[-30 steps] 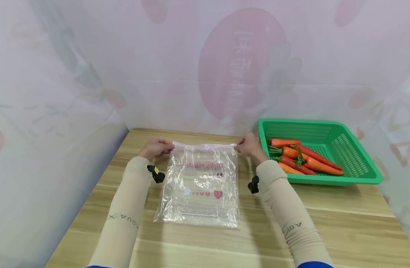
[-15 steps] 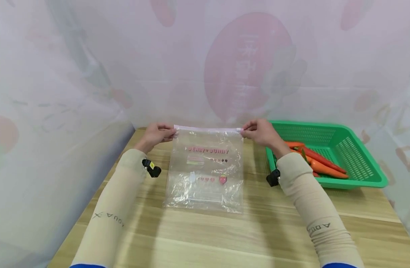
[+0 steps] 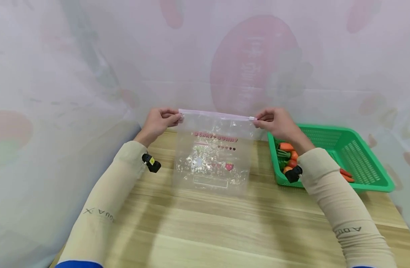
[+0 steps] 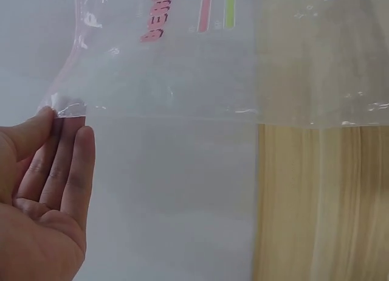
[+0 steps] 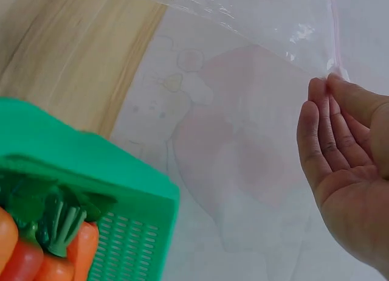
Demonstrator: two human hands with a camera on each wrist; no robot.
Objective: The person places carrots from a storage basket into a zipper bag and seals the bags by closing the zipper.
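While the clear bag hangs taut, both hands pinching its top corners: left, right.

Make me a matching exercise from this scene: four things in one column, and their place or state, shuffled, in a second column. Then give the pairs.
Things:
1. zip bag
2. carrots
3. green basket
4. left hand

Places or states:
A. lying inside the basket
B. standing on the wooden table, at the right
C. pinching one top corner of the bag
D. held up by its top edge, hanging clear and see-through

Pairs: 1-D, 2-A, 3-B, 4-C
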